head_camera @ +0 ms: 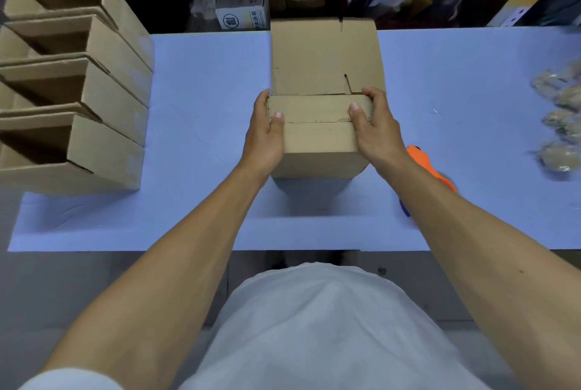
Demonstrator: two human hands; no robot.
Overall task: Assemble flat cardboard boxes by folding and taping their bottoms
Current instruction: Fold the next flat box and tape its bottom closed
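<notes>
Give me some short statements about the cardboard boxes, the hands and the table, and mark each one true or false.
1. Both hands, left hand and right hand, grip the brown cardboard box in the middle. True.
2. The far flap of that box is folded flat. False: it stands up.
3. Finished open cardboard boxes are stacked at the left of the light blue table. True.
4. The orange tool lies on top of the held box. False: it lies on the table under the right forearm.
</notes>
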